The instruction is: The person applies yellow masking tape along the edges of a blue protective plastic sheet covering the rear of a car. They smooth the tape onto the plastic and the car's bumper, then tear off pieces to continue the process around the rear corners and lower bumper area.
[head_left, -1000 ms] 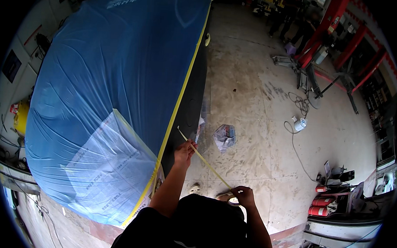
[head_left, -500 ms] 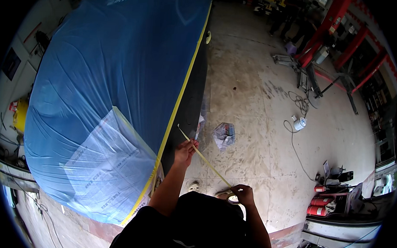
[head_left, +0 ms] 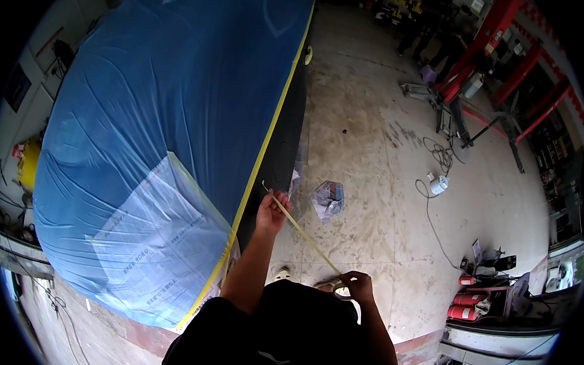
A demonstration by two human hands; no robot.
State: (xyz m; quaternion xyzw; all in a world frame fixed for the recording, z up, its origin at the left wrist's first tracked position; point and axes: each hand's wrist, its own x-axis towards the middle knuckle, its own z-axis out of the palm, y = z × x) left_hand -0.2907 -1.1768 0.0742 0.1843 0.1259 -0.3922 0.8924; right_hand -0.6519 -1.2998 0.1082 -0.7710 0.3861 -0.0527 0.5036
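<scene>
A length of pale yellow masking tape runs taut and slanting between my two hands. My left hand pinches it near its curled free end, close beside the dark side panel of a covered car. Lower and to the right, my right hand is closed on the tape roll, which its fingers partly hide. A blue cover sheet lies over the car, edged by a long strip of yellow tape. On the sheet's near part lies a whitish printed masking sheet.
Crumpled printed paper lies on the concrete floor right of the car. Further right are a white canister with a cable, red cylinders and a red lift post. People in dark clothes stand at the far back.
My left hand has moved slightly forward along the dark panel, still pinching the tape. My right hand with the roll has stayed nearly in place.
</scene>
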